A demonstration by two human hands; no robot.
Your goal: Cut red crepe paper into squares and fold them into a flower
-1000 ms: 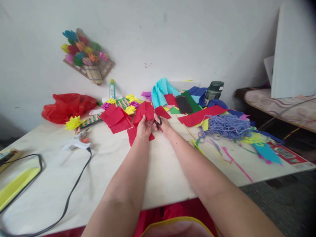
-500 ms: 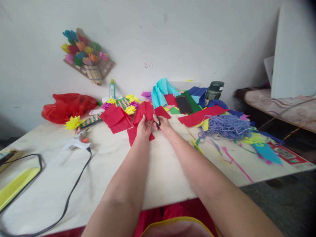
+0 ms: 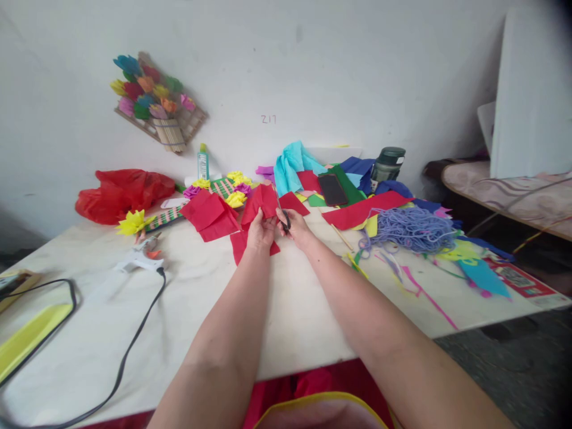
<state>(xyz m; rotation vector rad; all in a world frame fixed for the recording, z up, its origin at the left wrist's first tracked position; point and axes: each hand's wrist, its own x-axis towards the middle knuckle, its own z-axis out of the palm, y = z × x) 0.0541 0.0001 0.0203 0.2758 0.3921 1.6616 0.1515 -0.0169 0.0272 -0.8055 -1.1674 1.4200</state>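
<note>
So: left hand (image 3: 261, 232) grip clamped on red paper (image 3: 263, 201) | right hand (image 3: 298, 230) grip closed on scissors (image 3: 286, 221) | cut looks barely begun, paper mostly whole

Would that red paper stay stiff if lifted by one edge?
Probably floppy: the red paper creases and folds where the left hand pinches it. Likely very light, and thin enough to tear easily; the right hand holds scissors beside it.

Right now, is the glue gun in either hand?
No, the glue gun lies on the table off to the left, while the left hand holds red paper and the right hand holds scissors.
</note>
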